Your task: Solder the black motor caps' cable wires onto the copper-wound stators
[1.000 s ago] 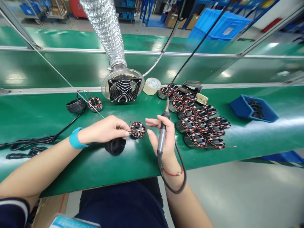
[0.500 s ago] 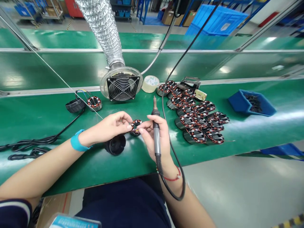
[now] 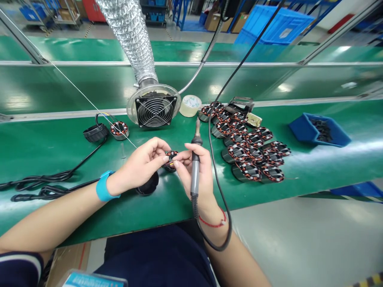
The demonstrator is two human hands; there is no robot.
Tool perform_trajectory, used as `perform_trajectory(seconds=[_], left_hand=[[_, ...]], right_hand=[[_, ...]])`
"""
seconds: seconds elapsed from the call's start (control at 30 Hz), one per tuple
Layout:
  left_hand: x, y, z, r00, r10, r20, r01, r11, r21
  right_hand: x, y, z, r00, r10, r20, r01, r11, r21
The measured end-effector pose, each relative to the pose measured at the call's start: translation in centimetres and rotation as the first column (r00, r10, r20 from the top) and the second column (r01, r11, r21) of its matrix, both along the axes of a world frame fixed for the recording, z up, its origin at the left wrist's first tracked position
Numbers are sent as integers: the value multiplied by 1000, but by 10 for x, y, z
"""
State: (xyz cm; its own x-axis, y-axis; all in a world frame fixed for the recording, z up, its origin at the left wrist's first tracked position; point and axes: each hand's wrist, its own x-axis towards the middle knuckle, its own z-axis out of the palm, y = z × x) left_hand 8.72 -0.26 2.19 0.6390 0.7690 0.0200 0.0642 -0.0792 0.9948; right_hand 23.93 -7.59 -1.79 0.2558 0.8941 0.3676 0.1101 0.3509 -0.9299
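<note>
My left hand (image 3: pixel 140 165) and my right hand (image 3: pixel 199 171) meet over a small wound stator (image 3: pixel 171 160) with copper-red coils. The left fingertips pinch its edge, and the right fingers touch it too, so much of the ring is hidden. A thin yellow wire (image 3: pixel 169 163) shows between the fingers. My right hand grips a grey soldering iron (image 3: pixel 195 167), its metal tip (image 3: pixel 197 127) pointing up and away from the stator. Below my left hand lies a round black cap (image 3: pixel 148 184). A blue wrist strap (image 3: pixel 104 188) circles my left wrist.
Many wound stators (image 3: pixel 245 145) stand grouped on the green bench (image 3: pixel 89 215) to the right. Also there are a fume extractor fan (image 3: pixel 154 111), a tape roll (image 3: pixel 190 105), a blue tray (image 3: pixel 318 130) of dark parts, another stator (image 3: pixel 119 129), and black cords (image 3: pixel 38 185) at left.
My hands have drawn closer together around the stator, and its ring is now mostly behind my fingers. The soldering iron has swung more upright, and my left hand has shifted slightly up.
</note>
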Motion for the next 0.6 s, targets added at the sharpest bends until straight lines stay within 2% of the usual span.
perform_trajectory(seconds=[0.1,0.2,0.3,0.4,0.47,0.6], left_hand=[[0,-2,1,997,32,-66,-26,996,85],[-1,-4,5,983,87,-163,-43,966,254],[-2,-5,8,968,97,-231,23,884,467],[-3,-7,8,955,80,-286,103,814,572],[-3,-8,8,945,85,-316,109,828,551],[-1,-8,11,943,79,-324,38,940,340]], right_hand=[[0,1,1,999,-13,36,13,1000,17],[-1,2,2,999,-12,42,10,999,54],[-2,4,1,999,-25,35,22,996,84],[-5,5,0,996,-77,34,73,992,101],[-7,6,-1,992,-118,39,113,988,101],[-12,6,0,988,-148,38,144,986,81]])
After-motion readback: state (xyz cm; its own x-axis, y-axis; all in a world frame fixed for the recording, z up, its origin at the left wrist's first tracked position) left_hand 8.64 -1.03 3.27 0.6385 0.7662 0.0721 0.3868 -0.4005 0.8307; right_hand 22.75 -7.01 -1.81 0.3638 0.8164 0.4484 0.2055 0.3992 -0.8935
